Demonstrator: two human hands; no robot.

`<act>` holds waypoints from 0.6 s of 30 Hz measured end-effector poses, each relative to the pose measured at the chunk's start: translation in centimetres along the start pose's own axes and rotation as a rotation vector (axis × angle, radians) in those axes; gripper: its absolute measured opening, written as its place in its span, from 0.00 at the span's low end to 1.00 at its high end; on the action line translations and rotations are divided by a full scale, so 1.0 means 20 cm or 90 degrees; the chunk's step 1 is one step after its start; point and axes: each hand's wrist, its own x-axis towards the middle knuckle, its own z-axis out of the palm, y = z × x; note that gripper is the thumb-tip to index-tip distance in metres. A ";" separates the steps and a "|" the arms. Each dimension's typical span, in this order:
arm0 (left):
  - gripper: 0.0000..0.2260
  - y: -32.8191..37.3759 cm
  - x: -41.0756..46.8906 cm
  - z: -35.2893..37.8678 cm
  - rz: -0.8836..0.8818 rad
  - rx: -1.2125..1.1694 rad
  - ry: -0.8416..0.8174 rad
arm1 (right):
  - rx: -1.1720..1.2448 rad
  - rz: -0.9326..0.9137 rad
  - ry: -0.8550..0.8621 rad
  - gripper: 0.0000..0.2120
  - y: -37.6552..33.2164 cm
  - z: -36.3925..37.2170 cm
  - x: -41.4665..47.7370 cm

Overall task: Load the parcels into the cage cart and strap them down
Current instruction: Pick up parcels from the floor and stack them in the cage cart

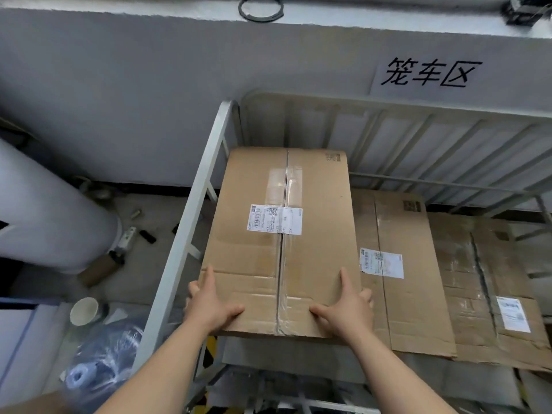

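A large brown cardboard parcel (280, 243) with a white label and clear tape down its middle sits at the left inside the grey metal cage cart (206, 174). My left hand (209, 306) grips its near left corner, thumb on top. At the near right corner my right hand (346, 309) grips it the same way. Two more taped parcels lie lower in the cart: one (400, 270) just right of the held parcel, another worn one (490, 288) farther right. No strap is in view.
The cart's left rail runs beside my left arm; its barred back panel (418, 135) stands against a grey wall with a sign (430, 73). Outside the cart on the left are big white rolls (44, 216), a tape core (85, 310) and a wrapped bundle (98, 366).
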 end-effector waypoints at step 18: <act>0.59 -0.14 0.14 0.10 -0.013 0.079 -0.029 | -0.049 0.014 -0.042 0.57 0.04 0.19 0.06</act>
